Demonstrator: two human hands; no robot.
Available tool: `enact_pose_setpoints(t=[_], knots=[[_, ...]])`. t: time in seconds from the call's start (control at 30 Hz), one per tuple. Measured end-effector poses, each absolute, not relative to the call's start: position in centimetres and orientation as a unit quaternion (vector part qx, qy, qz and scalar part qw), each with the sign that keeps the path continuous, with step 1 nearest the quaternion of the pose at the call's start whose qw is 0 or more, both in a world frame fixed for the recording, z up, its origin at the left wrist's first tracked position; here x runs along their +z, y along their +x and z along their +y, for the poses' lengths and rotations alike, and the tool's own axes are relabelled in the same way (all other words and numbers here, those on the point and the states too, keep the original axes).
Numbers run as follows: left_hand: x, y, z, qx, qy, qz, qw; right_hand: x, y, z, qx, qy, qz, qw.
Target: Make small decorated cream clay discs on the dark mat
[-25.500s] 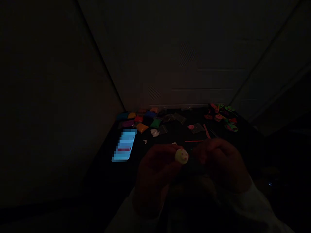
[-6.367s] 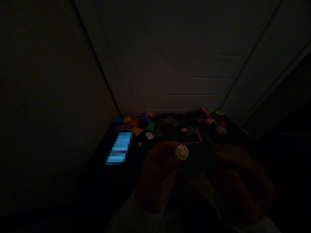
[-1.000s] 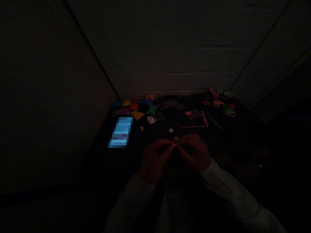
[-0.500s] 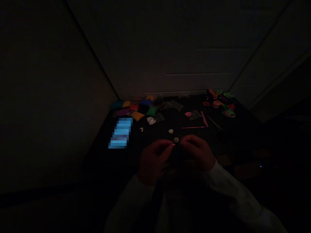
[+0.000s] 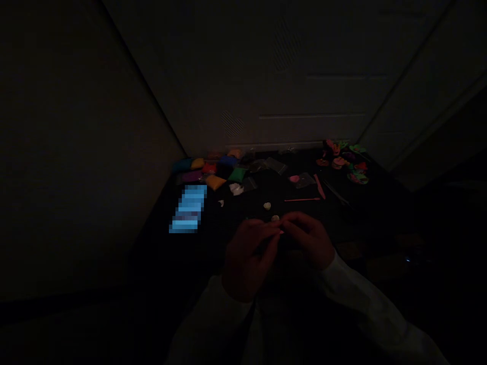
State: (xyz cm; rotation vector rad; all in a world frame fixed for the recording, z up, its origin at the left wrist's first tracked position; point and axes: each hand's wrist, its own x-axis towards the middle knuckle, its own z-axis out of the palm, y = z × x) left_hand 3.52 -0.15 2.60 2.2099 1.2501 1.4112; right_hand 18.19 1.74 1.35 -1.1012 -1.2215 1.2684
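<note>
The scene is very dark. My left hand [image 5: 249,256] is closed in a pinch, with a small pink piece of clay [image 5: 281,232] at its fingertips. My right hand [image 5: 310,238] is pinched closed too, its fingertips against those of the left; what lies inside that pinch is hidden. Just behind the fingers sits a small pale round piece [image 5: 275,218], partly covered by them. A second pale cup-like piece [image 5: 267,206] lies farther back on the dark table [image 5: 243,205].
Bags of coloured clay [image 5: 215,182] lie at the back left, by a lit phone [image 5: 188,209]. To the right are a pink stick tool [image 5: 302,199], a pink knife [image 5: 319,186], scissors [image 5: 337,192] and a bag with pink clay [image 5: 294,179]. Colourful clay shapes [image 5: 339,162] cluster at the back right.
My left hand has moved right, bringing the pink piece up to my right fingertips. The hands now touch and partly cover the nearer pale piece.
</note>
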Motion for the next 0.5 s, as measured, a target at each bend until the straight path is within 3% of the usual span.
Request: enact_pose_setpoints(t=[0.17,0.4,0.5], knots=[[2.4,3.6,-0.3,0.473,0.748,0.45,0.124,0.9,18.2,2.0,0.541,-0.449,-0.505,0.501],[1.7,3.1,0.1,0.479,0.691,0.482,0.245,0.3,18.3,2.3,0.542,-0.468,-0.476,0.511],[1.1,2.0,1.5,0.456,0.671,0.543,0.217,0.0,18.8,2.4,0.544,-0.469,-0.457,0.525]])
